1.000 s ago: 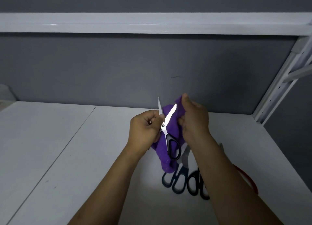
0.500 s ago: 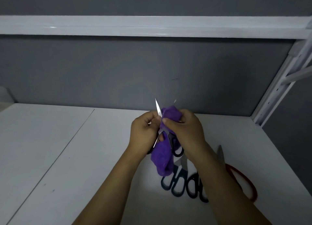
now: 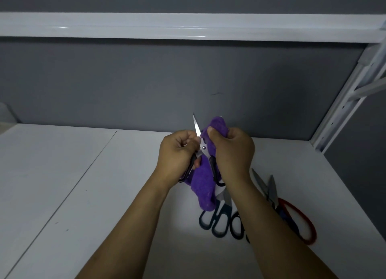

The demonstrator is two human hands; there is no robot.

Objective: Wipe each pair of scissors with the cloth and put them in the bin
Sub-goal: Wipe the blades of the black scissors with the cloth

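- The scissors (image 3: 203,151) we are working on are a black-handled pair, held up above the table with the blades spread. 1 bare blade points up and away, and the other is buried in the cloth.
- The cloth (image 3: 203,186) is purple. It is bunched over the hidden blade and hangs down between the 2 handles.
- Our left hand (image 3: 177,155) curls around the left handle, holding the scissors firmly.
- Our right hand (image 3: 231,153) pinches the cloth around the covered blade, thumb on top.
- We judge this to be the wiping step for this pair. It is not yet put away, and the bin is not in view.
- Squeezing the handles with the left hand would close the blades on the cloth and on our right fingers.
- Sliding the right hand toward the tip through a thin fold could let the edge cut through to the fingers.
- The hanging cloth ends near the pairs below and could snag 1 of them.
- On the white table (image 3: 83,184) lie a blue-handled pair (image 3: 215,220), a red-handled pair (image 3: 302,222) and at least 1 more dark pair, partly hidden by our forearm.
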